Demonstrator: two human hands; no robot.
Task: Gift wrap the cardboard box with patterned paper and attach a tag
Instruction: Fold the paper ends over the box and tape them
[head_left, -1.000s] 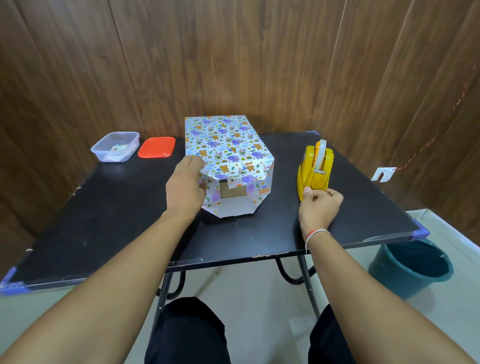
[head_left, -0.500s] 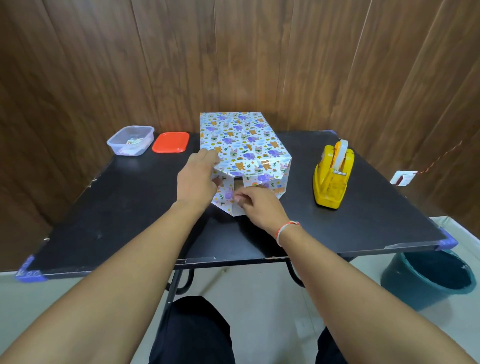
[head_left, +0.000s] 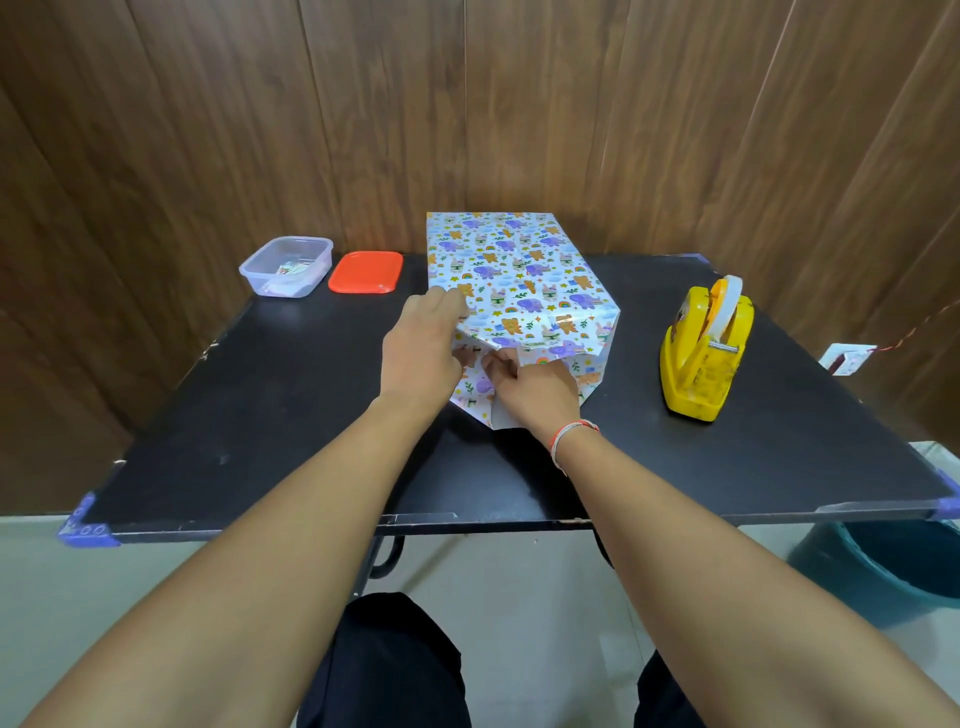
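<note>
The box wrapped in patterned paper (head_left: 519, 270) stands in the middle of the black table (head_left: 291, 415), its near end facing me with the paper flaps folded in. My left hand (head_left: 421, 348) presses down on the near left corner of the box top, fingers lying over the paper. At the near end my right hand (head_left: 535, 395) has its fingertips curled against the paper flap where the folds meet. What lies under those fingertips is hidden. No tag shows on the box.
A yellow tape dispenser (head_left: 706, 353) stands to the right of the box. At the back left are a clear plastic container (head_left: 285, 265) and its red lid (head_left: 366, 271). A teal bucket (head_left: 893, 566) sits on the floor under the table's right corner.
My right hand left the tape dispenser and came left to the near end of the box, where it now works at the flap. My left hand stayed on the corner.
</note>
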